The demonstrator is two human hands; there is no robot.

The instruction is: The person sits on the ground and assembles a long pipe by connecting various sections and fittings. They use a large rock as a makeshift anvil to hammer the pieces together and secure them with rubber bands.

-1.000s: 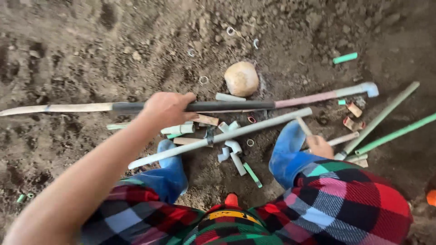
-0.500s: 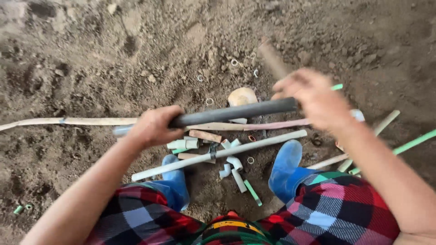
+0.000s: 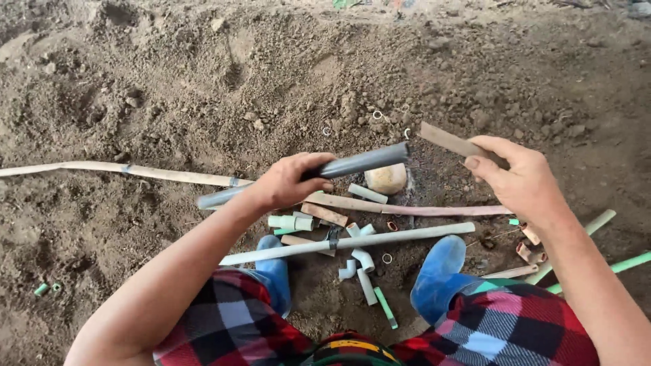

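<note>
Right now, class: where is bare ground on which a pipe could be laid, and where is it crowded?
Bare soil lies beyond the round stone, and at lower left below the long pale pipe. It is crowded between the blue boots, where white fittings and pipe offcuts lie under the left hand and right hand.

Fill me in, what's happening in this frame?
A person crouches on bare dirt in blue boots. The left hand grips a short grey pipe held roughly level above the ground. The right hand holds a flat brownish strip near the pipe's open end, not touching it. Below lie pipe offcuts, white elbow fittings, a long white pipe, green pipes and a pale round stone.
</note>
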